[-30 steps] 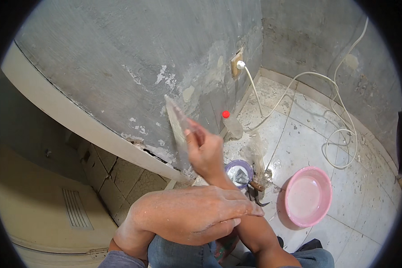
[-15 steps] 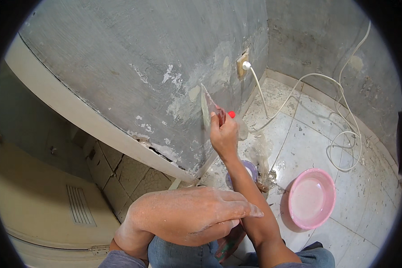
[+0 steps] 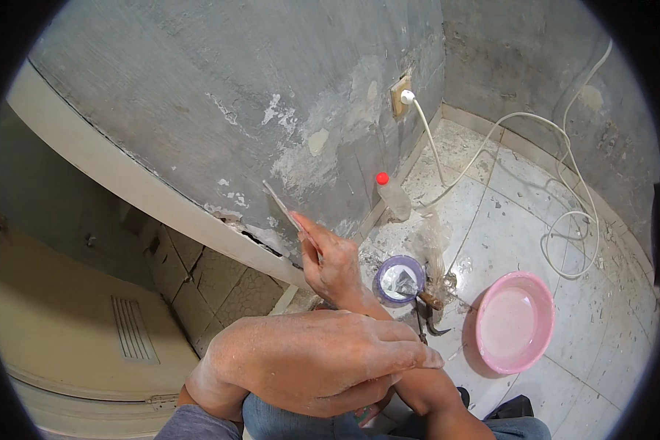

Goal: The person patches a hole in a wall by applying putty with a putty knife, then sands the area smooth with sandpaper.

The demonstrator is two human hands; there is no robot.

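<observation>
My right hand [image 3: 334,268] is closed around a putty knife [image 3: 282,204], its blade seen almost edge-on near the low part of the grey wall [image 3: 198,103]. Whether the blade touches the wall I cannot tell. My left hand [image 3: 337,359] lies across my right forearm, fingers stretched out to the right, with nothing visible in it. Beyond my right wrist stands a purple-rimmed tub [image 3: 380,282] of white paste. Another putty knife [image 3: 405,283] rests in it, its wooden handle over the rim. A dark hooked tool [image 3: 436,330] lies beside the tub.
A pink basin [image 3: 546,315] of cloudy liquid sits on the tiled floor at right. Against the wall leans a clear bottle [image 3: 396,202] with a red cap. A white cord [image 3: 521,115] runs from the wall socket [image 3: 400,97] across the floor. Left is a pale door frame [image 3: 147,194].
My right hand has moved down and left along the wall with the putty knife, uncovering the bottle and paste tub. My left hand stays on the right forearm.
</observation>
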